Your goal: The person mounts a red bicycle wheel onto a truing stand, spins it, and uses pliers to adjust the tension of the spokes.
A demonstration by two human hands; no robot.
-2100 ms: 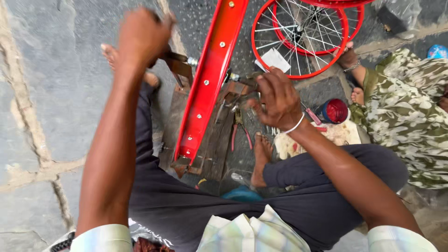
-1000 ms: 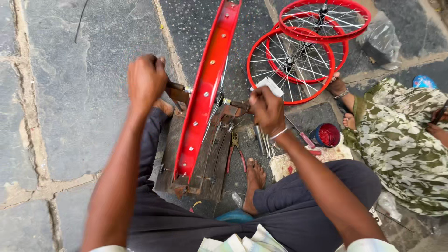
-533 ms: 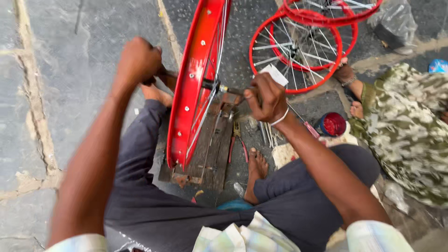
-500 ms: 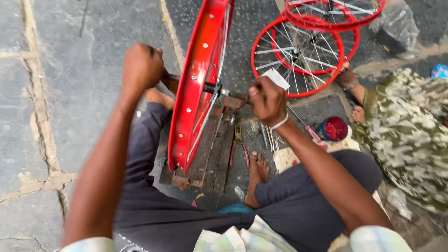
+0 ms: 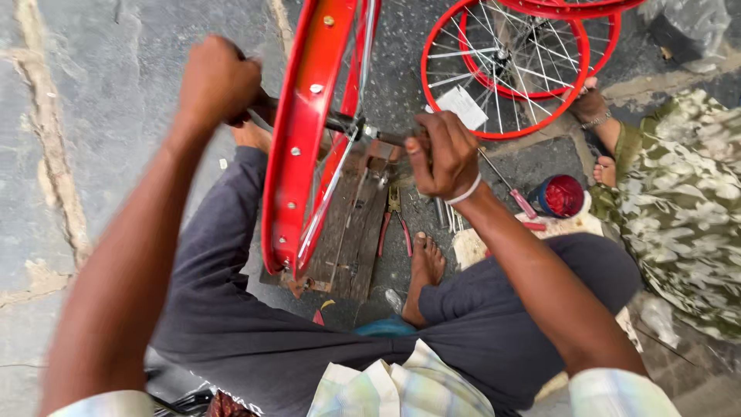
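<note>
The red wheel rim (image 5: 297, 154) is now standing straighter between the knees than before. The left hand (image 5: 218, 81) and right hand (image 5: 441, 153) are gripping its axle (image 5: 378, 136) ends, fingers curled tight.
</note>
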